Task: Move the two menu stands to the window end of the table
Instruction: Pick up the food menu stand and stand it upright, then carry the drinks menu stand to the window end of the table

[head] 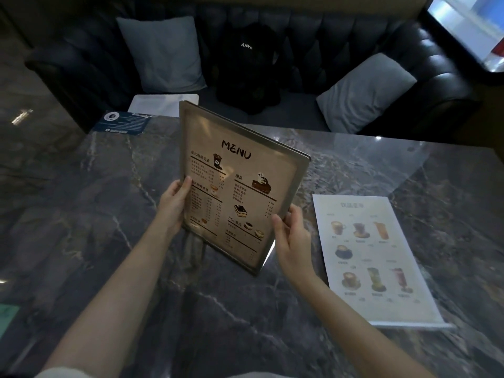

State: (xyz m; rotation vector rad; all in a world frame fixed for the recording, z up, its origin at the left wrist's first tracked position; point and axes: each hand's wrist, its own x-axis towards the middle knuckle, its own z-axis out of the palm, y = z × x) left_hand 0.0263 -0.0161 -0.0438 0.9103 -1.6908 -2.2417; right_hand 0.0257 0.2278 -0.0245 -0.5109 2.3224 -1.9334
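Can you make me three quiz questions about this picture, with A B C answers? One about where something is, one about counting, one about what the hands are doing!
1. Where is the white drinks menu?
A. Flat on the table
B. On the sofa
C. In a hand

2. How many grey cushions?
A. One
B. Two
C. Four

3. The brown menu stand is:
A. Lying flat
B. Held by both hands
C. Held by one hand

Answers: 1 A, it lies on the marble table. 2 B, one cushion left, one cushion right. 3 B, left hand and right hand grip its edges.
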